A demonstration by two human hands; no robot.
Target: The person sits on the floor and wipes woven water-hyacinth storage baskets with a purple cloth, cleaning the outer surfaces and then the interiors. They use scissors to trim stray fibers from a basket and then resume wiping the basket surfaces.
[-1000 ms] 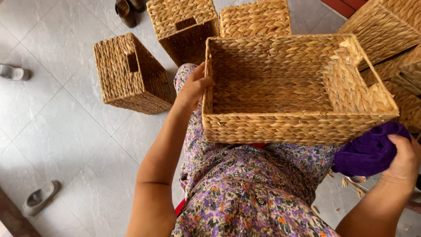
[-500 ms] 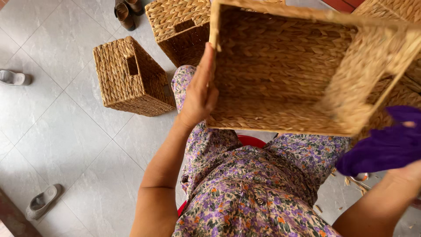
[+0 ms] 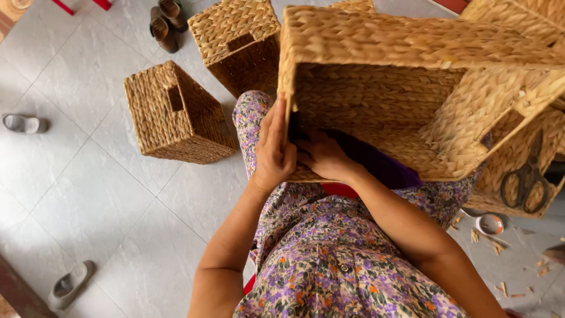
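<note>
A large woven straw basket [image 3: 412, 70] is tipped on its side over my lap, its open mouth facing me. My left hand [image 3: 272, 150] grips the basket's left rim, fingers flat against the outer wall. My right hand [image 3: 321, 156] reaches inside the basket and presses a purple cloth [image 3: 376, 162] against the inner wall near the left corner. I sit in a flowered dress.
Two smaller woven baskets [image 3: 176, 118] [image 3: 238, 41] lie tipped on the grey tiled floor to the left. Another basket at the right holds black scissors [image 3: 527, 179]. Sandals [image 3: 23, 123] and brown shoes [image 3: 165, 23] lie about; a small white cup [image 3: 489, 224] and straw scraps sit at right.
The basket has tipped further up toward me. My right hand with the purple cloth moved from outside at the right into the basket's inside.
</note>
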